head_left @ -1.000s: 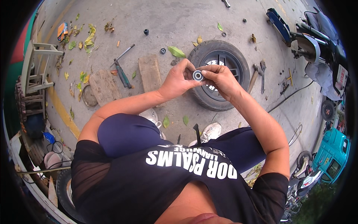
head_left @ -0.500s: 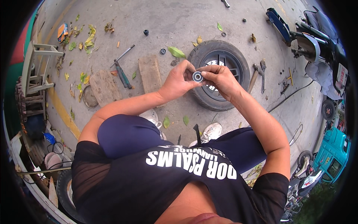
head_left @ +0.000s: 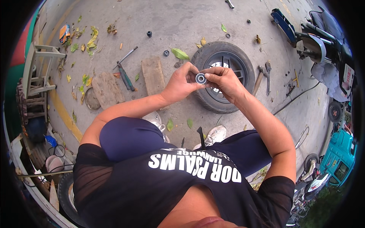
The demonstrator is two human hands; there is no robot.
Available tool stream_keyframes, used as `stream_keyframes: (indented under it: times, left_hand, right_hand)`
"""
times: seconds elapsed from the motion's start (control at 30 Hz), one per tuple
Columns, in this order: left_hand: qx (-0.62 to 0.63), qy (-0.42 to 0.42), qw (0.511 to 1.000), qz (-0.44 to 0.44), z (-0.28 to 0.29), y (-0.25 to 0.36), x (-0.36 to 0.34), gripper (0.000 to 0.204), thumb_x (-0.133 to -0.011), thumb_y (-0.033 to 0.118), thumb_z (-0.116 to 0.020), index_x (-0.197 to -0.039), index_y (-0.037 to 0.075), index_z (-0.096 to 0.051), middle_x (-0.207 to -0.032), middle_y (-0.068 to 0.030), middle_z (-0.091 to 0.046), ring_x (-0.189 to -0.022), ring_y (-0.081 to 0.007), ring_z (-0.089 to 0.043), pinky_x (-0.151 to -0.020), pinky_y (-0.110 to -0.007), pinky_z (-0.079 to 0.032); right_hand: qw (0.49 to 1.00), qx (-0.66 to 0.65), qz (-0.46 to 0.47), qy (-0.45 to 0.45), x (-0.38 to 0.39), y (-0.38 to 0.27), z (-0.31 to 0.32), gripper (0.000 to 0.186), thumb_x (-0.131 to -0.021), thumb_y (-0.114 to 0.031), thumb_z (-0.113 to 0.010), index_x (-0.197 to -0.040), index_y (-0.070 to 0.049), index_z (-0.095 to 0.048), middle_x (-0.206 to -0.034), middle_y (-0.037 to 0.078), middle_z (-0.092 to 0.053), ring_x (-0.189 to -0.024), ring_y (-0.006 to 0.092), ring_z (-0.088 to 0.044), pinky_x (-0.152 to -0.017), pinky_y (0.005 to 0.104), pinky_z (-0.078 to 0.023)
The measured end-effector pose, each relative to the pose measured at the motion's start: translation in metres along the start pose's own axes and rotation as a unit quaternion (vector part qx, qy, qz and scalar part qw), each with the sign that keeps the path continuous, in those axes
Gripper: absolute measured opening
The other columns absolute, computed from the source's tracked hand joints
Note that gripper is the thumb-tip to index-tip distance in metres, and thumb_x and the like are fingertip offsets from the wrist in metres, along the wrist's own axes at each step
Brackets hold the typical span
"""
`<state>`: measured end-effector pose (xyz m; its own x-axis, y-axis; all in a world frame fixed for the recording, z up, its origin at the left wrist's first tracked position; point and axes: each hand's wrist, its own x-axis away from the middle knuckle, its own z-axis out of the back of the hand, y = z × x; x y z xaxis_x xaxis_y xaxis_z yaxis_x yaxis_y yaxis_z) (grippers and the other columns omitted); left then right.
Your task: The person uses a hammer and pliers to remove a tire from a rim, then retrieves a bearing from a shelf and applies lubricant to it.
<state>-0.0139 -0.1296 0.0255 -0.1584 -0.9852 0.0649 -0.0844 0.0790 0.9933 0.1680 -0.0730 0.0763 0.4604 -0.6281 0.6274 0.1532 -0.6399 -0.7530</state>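
- Fingertips of 2 hands, left hand and right hand, clamped together on 1 bearing; right thumb on its near-right edge, left fingers around its left side.
- Work so far, judging by layout: wheel lies flat on the ground, mounted on nothing; bearing is loose in the grip, not seated in anything. Looks like an inspection pause.
- Unfinished, as far as visible: bearing unfitted, small parts lying loose. Hub state can't be told (hands cover it).
- Bearing: right in the grip, between the 2 hands, ring face up, held above the wheel's left part.
- Beyond and left of grip: dark ring, then black cylindrical part farther out.
- Beyond and right of grip: small ring, past the wheel.
- Right of grip: hammer, with wrench just beside it.
- Left of grip: tan block, then green-handled tool; exact type unclear.
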Motion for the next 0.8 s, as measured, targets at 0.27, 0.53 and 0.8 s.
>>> stream_keyframes:
  times: [0.27,0.53,0.8]
  left_hand:
    - [-0.067,-0.019,0.997,0.017,0.0036,0.0005,0.0011,0.038,-0.075,0.007,-0.081,-0.099,0.003,-0.052,-0.096,-0.0033,-0.057,-0.087,-0.0093,-0.059,-0.074,-0.025,-0.051]
    - [-0.081,-0.015,0.996,0.032,0.0042,-0.0001,0.001,0.04,-0.074,0.009,-0.082,-0.099,0.002,-0.053,-0.094,-0.0032,-0.058,-0.085,-0.0093,-0.059,-0.073,-0.025,-0.051]
    - [-0.068,-0.014,0.997,0.023,0.0068,-0.0041,0.0016,0.04,-0.074,0.009,-0.082,-0.099,0.003,-0.053,-0.094,-0.0035,-0.058,-0.085,-0.0095,-0.059,-0.073,-0.025,-0.05]
  right_hand:
    - [1.0,0.0,0.0,-0.002,-0.0001,-0.0003,-0.0016,0.022,-0.094,-0.005,-0.056,-0.11,0.008,-0.063,-0.102,0.015,-0.068,-0.091,0.0182,-0.066,-0.08,0.0289,-0.057]
    - [1.0,0.002,-0.013,0.0,-0.001,-0.0008,-0.0027,0.022,-0.094,-0.004,-0.055,-0.11,0.009,-0.063,-0.102,0.015,-0.067,-0.091,0.0179,-0.066,-0.08,0.0285,-0.057]
    - [1.0,0.007,-0.015,-0.003,-0.0041,-0.0007,-0.0038,0.022,-0.094,-0.004,-0.056,-0.109,0.008,-0.064,-0.101,0.014,-0.068,-0.09,0.0173,-0.066,-0.079,0.0284,-0.056]
